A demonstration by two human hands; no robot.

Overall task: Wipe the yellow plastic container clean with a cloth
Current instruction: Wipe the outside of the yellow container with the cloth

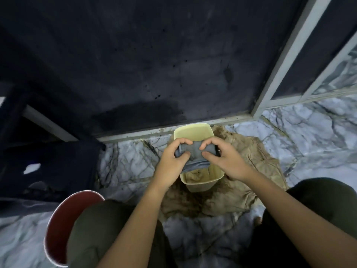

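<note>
Between the knees (108, 229), both hands pinch a grey cloth (193, 155) taut over the yellow container (193, 130), left hand (172, 161) at nine o'clock, right hand (226, 161) at three. Wiping seems not yet begun; next, I judge, press the cloth onto the brown residue (195, 176) inside.

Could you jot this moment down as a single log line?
both hands grip folded grey cloth | above pale yellow plastic container | brown dirt inside

No readable text, label, brand, number or sign appears anywhere in view; the yellow plastic container (193, 131) shows plain walls with no print; the grey cloth (194, 154) carries no tag or lettering; the red bucket (63, 225) is unmarked.
</note>
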